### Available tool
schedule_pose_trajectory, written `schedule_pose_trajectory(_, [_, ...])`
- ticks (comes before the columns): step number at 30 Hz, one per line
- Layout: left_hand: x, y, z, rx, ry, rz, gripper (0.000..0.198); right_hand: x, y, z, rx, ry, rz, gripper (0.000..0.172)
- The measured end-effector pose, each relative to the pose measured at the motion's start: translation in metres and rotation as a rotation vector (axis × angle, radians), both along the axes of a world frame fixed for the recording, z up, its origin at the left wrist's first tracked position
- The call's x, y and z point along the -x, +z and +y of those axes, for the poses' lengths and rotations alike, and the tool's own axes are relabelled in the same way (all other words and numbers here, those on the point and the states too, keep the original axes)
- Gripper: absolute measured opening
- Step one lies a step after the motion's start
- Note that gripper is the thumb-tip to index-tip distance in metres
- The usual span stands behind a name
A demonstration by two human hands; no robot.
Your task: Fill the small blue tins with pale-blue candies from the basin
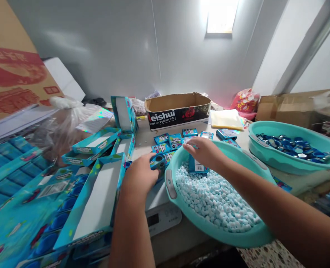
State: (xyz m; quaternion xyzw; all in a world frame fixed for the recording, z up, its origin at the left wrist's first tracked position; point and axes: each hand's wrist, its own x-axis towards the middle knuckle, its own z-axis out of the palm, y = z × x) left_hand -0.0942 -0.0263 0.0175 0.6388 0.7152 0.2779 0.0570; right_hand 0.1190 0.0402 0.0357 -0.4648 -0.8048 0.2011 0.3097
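Both hands are occupied with blue packs at the left side of the basin [226, 238]. The left hand [139, 171] is narrow, with thumb and finger about the left pack [157, 162], just outside the rim; a dark, round mark shows on that pack, too blurred to identify. The right hand [209, 152] reaches over the basin's interior and covers the top of the right pack [198, 166], whose lower edge meets the pale sweets [223, 203]; whether the fingers grip it cannot be told. The scale [169, 217] lies near and left, partly hidden by the basin. Further packs [176, 141] lie on the bench [145, 138] beyond the rim, and a white-floored tray [99, 197] stands left of the left hand. The step in hand is judged to be the handling of single packs over the sweets. The next move would seem to call for a secure hold on the right pack, the left one kept steady, and care that the right forearm does not press the rim.
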Motion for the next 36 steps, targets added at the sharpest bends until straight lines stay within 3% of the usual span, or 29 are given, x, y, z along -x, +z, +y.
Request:
schedule_pose_trajectory(2, [-0.011,0.007,0.000,-0.166,0.004,-0.006,0.055,0.011,0.000,-0.009,0.309,0.028,0.267,0.038])
schedule_pose_trajectory(5, [-0.030,0.014,0.000,-0.475,-0.203,0.158,0.058,0.023,0.001,-0.020,0.848,0.114,0.773,0.042])
schedule_pose_trajectory(7, [-0.038,0.012,0.002,-0.577,-0.335,0.245,0.053,0.025,0.001,-0.023,1.073,0.155,1.015,0.048])
schedule_pose_trajectory(9, [-0.043,0.006,0.005,-0.634,-0.366,0.272,0.044,0.024,0.001,-0.022,1.191,0.133,1.140,0.054])
schedule_pose_trajectory(13, [-0.045,-0.003,0.010,-0.656,-0.424,0.302,0.036,0.022,0.002,-0.021,1.247,0.047,1.204,0.049])
schedule_pose_trajectory(17, [-0.051,-0.004,0.010,-0.731,-0.494,0.195,0.023,0.024,0.004,-0.024,1.199,0.136,1.298,0.045])
schedule_pose_trajectory(22, [-0.059,-0.004,0.009,-0.590,-0.470,0.216,0.028,0.024,0.000,-0.022,1.238,0.053,1.255,0.046])
schedule_pose_trajectory(25, [-0.060,-0.005,0.009,-0.589,-0.447,0.250,0.027,0.024,-0.001,-0.021,1.252,0.052,1.229,0.048])
schedule_pose_trajectory(28, [-0.060,-0.005,0.011,-0.611,-0.452,0.224,0.035,0.024,0.000,-0.020,1.258,0.073,1.239,0.047])
schedule_pose_trajectory(32, [-0.060,-0.002,0.007,-0.564,-0.481,0.179,0.062,0.023,0.002,-0.021,1.241,0.014,1.247,0.045])
schedule_pose_trajectory(36, [-0.061,0.003,0.001,-0.618,-0.450,0.242,0.069,0.022,0.005,-0.021,1.213,0.125,1.262,0.046])
